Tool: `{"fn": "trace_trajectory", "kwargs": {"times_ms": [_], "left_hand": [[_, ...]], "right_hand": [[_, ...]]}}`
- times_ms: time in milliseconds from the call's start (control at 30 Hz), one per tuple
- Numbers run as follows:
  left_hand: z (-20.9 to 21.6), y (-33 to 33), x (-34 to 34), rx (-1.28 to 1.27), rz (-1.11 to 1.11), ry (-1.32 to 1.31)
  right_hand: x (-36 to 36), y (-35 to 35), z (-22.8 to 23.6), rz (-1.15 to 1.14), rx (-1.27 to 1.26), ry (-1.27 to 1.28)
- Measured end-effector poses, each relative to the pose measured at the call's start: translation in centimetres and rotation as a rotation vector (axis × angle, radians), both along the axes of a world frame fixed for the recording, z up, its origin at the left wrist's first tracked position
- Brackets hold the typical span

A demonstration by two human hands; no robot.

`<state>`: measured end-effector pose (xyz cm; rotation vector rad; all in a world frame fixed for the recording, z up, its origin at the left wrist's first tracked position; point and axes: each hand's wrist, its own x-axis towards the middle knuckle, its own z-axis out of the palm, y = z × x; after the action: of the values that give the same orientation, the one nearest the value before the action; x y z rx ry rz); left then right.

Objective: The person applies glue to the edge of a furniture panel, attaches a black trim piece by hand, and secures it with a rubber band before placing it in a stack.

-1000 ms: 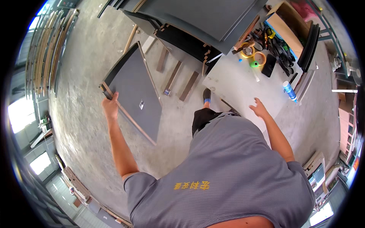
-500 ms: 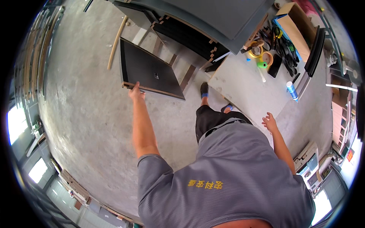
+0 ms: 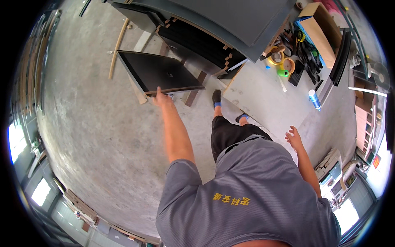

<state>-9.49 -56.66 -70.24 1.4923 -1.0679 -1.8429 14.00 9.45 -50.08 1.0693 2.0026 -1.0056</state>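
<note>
Left hand, head view: here is the left hand (image 3: 163, 99), pinching the near edge of a dark panel (image 3: 162, 72), thumb over the top, the fingers mostly hidden underneath.
Dark panel: out in front of the person, left of the feet, its near edge in the grip and a small light mark on its face; whether the far edge touches anything, I cannot tell.
Right hand: over on the other side, the right hand (image 3: 293, 139) has its fingers loosely spread and curved, just beside the pale board (image 3: 263, 96).
Dark stack: just beyond the panel sits a stack of dark panels (image 3: 197, 41), brown pieces showing along its edge.
Floor: a long thin wood strip (image 3: 118, 48) lies left of the panel on the grey concrete (image 3: 103, 136).
Pale board: quite a crowd here, with yellow tape rolls (image 3: 289, 64), a green roll (image 3: 283, 73), a blue bottle (image 3: 314, 100) and an open cardboard box (image 3: 320, 37) at the far end.
</note>
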Motion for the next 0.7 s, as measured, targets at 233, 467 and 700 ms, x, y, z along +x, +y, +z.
{"fn": "trace_trajectory", "kwargs": {"times_ms": [233, 467, 700], "left_hand": [[-6.6, 10.1, 7.0, -0.008, -0.026, -0.005], [-9.2, 18.4, 11.3, 0.180, -0.130, -0.092], [-11.3, 21.8, 12.1, 0.136, -0.074, -0.020]], "right_hand": [[1.0, 0.6, 0.7, -0.008, -0.011, -0.006], [1.6, 2.3, 1.9, 0.010, 0.028, 0.000], [3.7, 4.9, 2.0, 0.074, 0.041, -0.063]]}}
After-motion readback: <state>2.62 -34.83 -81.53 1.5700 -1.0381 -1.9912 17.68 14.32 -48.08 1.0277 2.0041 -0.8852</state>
